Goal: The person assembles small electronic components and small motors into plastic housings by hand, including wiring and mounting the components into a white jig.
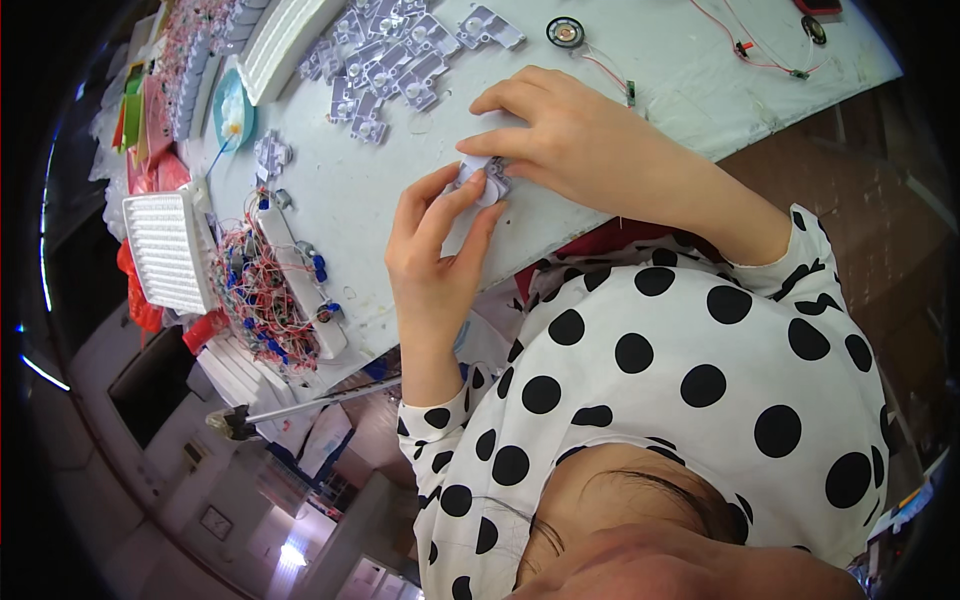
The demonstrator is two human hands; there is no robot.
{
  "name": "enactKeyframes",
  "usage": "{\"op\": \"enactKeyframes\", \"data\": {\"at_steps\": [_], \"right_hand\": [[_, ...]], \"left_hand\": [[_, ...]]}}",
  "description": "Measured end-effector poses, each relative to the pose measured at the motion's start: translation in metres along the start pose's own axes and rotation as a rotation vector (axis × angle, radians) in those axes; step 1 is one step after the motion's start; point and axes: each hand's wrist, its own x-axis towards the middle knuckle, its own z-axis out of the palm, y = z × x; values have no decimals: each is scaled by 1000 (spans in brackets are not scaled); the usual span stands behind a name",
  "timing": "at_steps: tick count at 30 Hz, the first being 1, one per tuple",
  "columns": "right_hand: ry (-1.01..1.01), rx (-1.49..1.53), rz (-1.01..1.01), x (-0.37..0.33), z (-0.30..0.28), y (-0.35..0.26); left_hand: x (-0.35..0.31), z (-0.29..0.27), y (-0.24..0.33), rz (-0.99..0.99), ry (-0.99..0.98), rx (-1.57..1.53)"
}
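Note:
Close to the table's front edge, a small pale-lilac moulded plastic part (pixel 487 184) is held between my two hands. My left hand (pixel 435 240) pinches it from the left, with the thumb and fingertips on it. From above and to the right, my right hand (pixel 565 130) grips the same part near its upper end; one finger is stretched out above the table. The fingers cover much of the part, so its details are hidden. Beyond the hands lies a loose heap of similar lilac plastic parts (pixel 390 62), with a small cluster of parts (pixel 271 155) farther left.
Small round speakers with red wires, one nearby (pixel 566 33), lie toward the far right. On the left are a blue bowl (pixel 234 110), a white ribbed tray (pixel 168 250) and a tangle of wired components (pixel 262 290). A long white tray (pixel 285 45) stands beyond the bowl.

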Motion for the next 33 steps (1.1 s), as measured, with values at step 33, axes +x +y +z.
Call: {"op": "enactKeyframes", "data": {"at_steps": [33], "right_hand": [[-80,287,52,5,4,18]], "left_hand": [[-12,13,-12,5,15,-23]]}}
